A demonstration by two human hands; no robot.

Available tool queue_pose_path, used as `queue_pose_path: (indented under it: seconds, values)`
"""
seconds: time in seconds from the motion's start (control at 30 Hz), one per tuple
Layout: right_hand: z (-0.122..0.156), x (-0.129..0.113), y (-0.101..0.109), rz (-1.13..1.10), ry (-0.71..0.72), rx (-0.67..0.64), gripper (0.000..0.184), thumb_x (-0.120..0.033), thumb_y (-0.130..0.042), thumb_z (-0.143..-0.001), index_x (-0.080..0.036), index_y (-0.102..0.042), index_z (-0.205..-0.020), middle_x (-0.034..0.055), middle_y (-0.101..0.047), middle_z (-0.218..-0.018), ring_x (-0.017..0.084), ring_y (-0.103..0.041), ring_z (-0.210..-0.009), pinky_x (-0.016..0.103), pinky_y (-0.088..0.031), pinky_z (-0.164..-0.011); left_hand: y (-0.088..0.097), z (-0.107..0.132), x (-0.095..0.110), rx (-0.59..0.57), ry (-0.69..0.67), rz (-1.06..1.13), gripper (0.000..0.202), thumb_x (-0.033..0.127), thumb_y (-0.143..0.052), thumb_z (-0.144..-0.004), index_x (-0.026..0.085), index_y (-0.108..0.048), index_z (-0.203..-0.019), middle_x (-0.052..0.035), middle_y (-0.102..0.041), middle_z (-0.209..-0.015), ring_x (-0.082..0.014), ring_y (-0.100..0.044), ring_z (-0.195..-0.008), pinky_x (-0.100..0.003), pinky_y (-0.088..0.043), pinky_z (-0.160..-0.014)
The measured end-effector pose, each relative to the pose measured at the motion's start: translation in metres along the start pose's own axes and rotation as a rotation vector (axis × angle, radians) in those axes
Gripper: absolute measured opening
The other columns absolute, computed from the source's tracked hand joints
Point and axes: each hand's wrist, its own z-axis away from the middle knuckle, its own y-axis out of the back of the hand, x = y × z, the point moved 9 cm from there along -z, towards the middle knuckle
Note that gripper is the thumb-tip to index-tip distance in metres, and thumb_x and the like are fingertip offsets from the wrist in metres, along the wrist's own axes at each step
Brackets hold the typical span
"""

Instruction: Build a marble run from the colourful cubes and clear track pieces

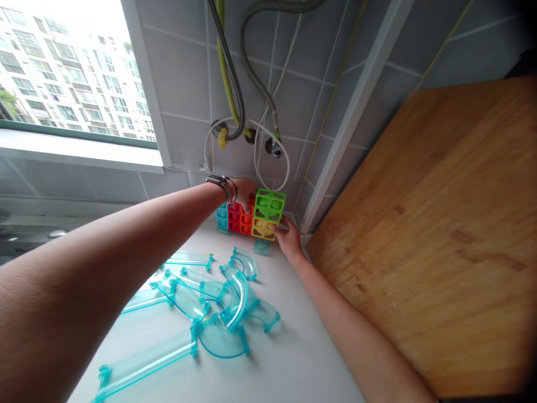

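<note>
A row of hollow plastic blocks stands against the wall at the back of the white surface. From left to right come a blue block (pixel 222 217), a pink-red block (pixel 234 218), an orange-red block (pixel 246 223) and a yellow block (pixel 264 228). On the yellow one sits a green block (pixel 269 206). My left hand (pixel 245 190) reaches over from above, closed on the orange-red block, its fingers partly hidden. At the right end, my right hand (pixel 289 236) grips the side of the yellow block. A clear teal piece (pixel 262 247) lies just in front.
Clear teal track pieces, curved (pixel 224 338) and straight (pixel 146 364), lie scattered on the white surface (pixel 293 358). Pipes and hoses (pixel 241 61) hang on the tiled wall. A large wooden board (pixel 440 240) leans at the right; a window (pixel 75 73) is at the left.
</note>
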Motion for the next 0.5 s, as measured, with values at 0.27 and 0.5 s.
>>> queue_pose_path:
  seconds: [0.27,0.5]
  values:
    - [0.038,0.028,-0.009,0.457,-0.058,-0.209,0.113,-0.054,-0.093,-0.055,-0.014,-0.047,-0.150,0.0229,-0.054,-0.149,0.037,-0.051,-0.139,0.047,-0.043,-0.113,0.006,0.006,-0.010,0.016,0.023,0.024,0.026,0.036,-0.087,-0.069,0.015,-0.072,-0.068,0.0021,-0.064,-0.059,-0.0206,-0.066,-0.084,-0.031,-0.048,-0.088]
    - [0.025,0.021,-0.020,0.606,-0.010,-0.227,0.046,-0.047,-0.086,-0.071,-0.021,-0.077,-0.108,0.0149,-0.070,-0.125,0.033,-0.064,-0.122,0.044,-0.049,-0.105,0.003,0.008,-0.012,-0.002,0.015,-0.012,0.023,0.029,-0.090,-0.061,0.019,-0.074,-0.073,0.0029,-0.068,-0.065,-0.0202,-0.065,-0.084,-0.028,-0.050,-0.088]
